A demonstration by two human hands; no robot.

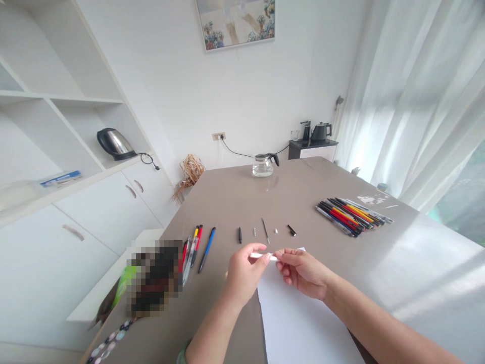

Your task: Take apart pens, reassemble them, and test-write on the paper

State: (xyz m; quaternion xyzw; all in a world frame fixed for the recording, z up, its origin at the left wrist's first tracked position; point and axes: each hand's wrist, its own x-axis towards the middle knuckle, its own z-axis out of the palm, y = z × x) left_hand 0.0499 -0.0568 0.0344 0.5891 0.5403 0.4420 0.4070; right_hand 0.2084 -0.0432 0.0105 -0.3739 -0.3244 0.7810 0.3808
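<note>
My left hand (242, 275) grips a white pen barrel (256, 256) between thumb and fingers, above the top of a white sheet of paper (299, 323). At the barrel's right end, the fingertips of my right hand (305, 271) are pinched together; whether they also hold a small part there I cannot tell. Beyond my hands, pen parts lie in a row: a black grip piece (240, 235), a small spring (254, 232), a thin refill (265, 231), a small white tip (276, 231) and a black piece with a clip (291, 230).
Several pens lie in a pile (350, 216) at the right. Left stand more pens (191, 253), a blue pen (207, 248) and a blurred-out dark object (155, 278). A glass pot (262, 166) sits at the far end of the brown table (227, 197).
</note>
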